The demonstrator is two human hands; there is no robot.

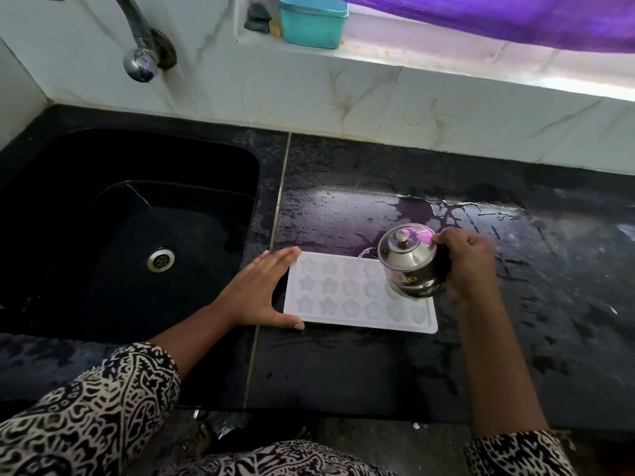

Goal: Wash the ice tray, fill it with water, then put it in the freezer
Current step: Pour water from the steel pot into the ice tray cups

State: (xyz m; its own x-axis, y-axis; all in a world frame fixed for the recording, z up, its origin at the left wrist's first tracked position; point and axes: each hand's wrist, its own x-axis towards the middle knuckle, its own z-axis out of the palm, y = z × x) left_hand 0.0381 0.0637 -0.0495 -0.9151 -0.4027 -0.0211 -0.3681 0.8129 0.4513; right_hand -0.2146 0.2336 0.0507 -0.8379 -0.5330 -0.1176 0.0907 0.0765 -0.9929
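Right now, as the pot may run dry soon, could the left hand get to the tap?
Probably yes. The left hand lies open against the ice tray, holding nothing, and only the sink lies between it and the tap on the wall. Letting go would leave the tray unsteadied.

Daylight from window (pixel 429 46); violet glare on counter (pixel 343 204) and pot (pixel 409 262); sink (pixel 103 159) dark; right hand (pixel 470 266) blurred; edges bowed.

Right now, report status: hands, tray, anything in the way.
Left hand open against ice tray left edge. Right hand grips lidded steel pot, tilted over tray's right end. Tray flat on counter. Nothing blocking.
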